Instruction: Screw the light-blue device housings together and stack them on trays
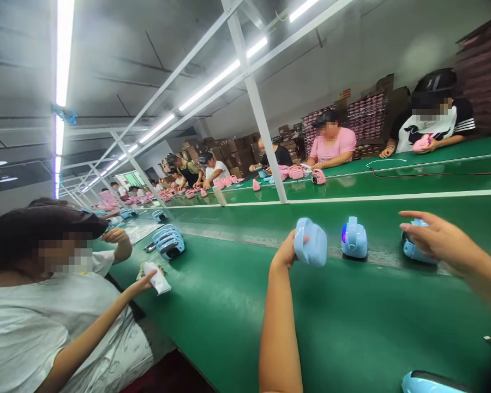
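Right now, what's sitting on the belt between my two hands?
In the head view, one light-blue toy stands on the green belt between the left hand, gripping a blue piece, and the right hand.

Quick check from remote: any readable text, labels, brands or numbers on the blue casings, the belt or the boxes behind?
None can be read.
Blue casing held in the left hand: no visible marking.
Blue casing under the right hand: no visible marking.
Cardboard boxes at the back: any print is too small and blurred.
Red sign above them: blurred, unreadable.
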A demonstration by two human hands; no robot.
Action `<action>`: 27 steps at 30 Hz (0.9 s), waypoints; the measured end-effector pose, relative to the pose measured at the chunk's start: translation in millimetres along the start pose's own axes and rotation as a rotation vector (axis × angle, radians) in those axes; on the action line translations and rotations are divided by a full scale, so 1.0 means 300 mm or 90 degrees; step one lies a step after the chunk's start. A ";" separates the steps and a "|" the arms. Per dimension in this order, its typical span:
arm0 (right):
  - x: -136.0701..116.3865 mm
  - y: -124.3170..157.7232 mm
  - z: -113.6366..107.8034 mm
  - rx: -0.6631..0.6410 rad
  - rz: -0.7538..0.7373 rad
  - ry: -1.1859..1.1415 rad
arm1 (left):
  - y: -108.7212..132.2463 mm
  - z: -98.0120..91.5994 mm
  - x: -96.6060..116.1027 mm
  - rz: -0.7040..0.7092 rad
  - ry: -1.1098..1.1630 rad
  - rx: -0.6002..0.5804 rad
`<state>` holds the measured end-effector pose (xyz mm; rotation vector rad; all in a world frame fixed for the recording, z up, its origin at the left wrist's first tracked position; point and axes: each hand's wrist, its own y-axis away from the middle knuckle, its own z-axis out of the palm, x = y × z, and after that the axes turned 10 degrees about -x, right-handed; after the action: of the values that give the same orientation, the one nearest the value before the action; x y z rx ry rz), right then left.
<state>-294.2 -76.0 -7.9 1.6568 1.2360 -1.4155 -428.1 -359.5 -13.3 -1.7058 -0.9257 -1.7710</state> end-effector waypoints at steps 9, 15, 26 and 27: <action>-0.112 0.183 0.159 -0.195 -0.030 -0.125 | 0.081 0.292 0.094 0.208 0.132 -0.260; -0.150 0.199 0.121 -0.201 -0.077 -0.241 | 0.102 0.351 0.108 0.166 0.221 -0.167; -0.178 0.184 0.123 -0.242 -0.124 -0.391 | 0.094 0.353 0.128 0.158 0.156 -0.070; -0.178 0.188 0.123 -0.238 -0.127 -0.387 | 0.095 0.353 0.125 0.170 0.145 -0.081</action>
<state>-255.4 -143.1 29.2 0.7839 1.2203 -1.5315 -341.1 -293.2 25.3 -1.5777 -0.4732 -1.8241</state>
